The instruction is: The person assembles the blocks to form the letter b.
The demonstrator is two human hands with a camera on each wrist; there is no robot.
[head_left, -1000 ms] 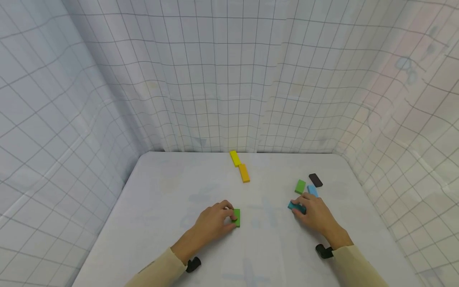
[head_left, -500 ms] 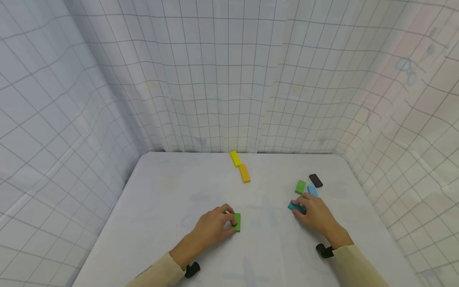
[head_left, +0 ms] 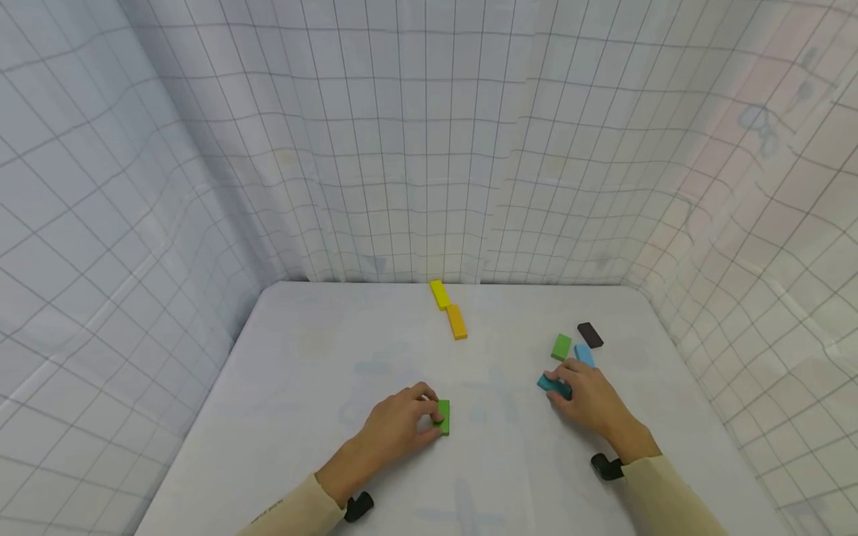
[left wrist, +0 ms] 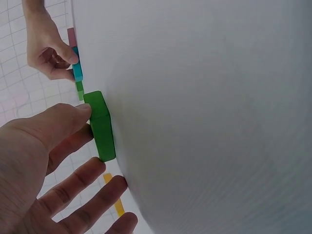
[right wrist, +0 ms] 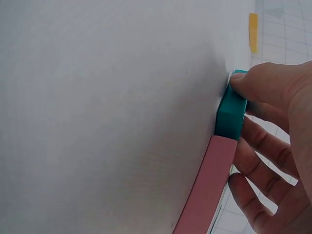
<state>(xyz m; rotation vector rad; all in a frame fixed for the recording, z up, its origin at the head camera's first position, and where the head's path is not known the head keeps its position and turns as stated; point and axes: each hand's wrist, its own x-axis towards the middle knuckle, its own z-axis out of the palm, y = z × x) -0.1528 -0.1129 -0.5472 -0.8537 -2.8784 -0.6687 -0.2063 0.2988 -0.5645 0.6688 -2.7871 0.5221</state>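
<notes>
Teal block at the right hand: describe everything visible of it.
The teal block is a small, oblong, straight-sided piece, one even colour with no visible markings. It looks smooth and hard, though whether it is plastic or painted wood cannot be told. It lies on the white-covered table, its length slanting across the head view. The right hand pinches it between thumb and fingers, partly covering it. In the right wrist view, one end appears to meet a pink block.

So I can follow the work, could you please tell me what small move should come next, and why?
Probably loosen the left hand from the green block it pinches: the block appears to rest on the table, apart from the teal block in the right hand.
</notes>
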